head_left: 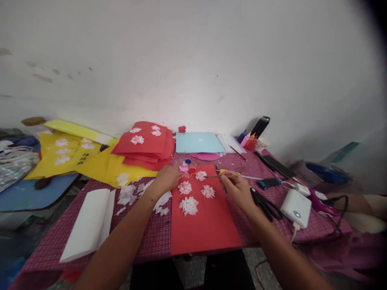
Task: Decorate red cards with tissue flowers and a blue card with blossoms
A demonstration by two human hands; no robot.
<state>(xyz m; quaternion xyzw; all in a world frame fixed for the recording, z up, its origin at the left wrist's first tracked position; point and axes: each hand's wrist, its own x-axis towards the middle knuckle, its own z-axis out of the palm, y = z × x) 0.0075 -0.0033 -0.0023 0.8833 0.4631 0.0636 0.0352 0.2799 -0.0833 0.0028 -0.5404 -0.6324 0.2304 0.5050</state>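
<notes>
A red sheet of paper (205, 229) lies on the table in front of me, with several white-and-pink paper flowers (189, 206) on it. My right hand (235, 184) is closed around a thin paintbrush (213, 176), whose tip meets the upper flower (201, 175). At the sheet's upper left corner, my left hand (168, 178) is beside a small paint palette (184, 168) with pink, blue and red wells. Its fingers point toward the palette and are mostly hidden, so their grip does not show. Torn white paper pieces (127, 195) lie left of the sheet.
A folded white paper (87, 225) lies at left. Red sheets with flowers (145, 143), yellow sheets (68, 155) and a light blue folder (199, 143) are behind. Scissors (266, 204), a white power bank (296, 208), paint bottles (250, 143) and a black flask (260, 127) stand or lie at right.
</notes>
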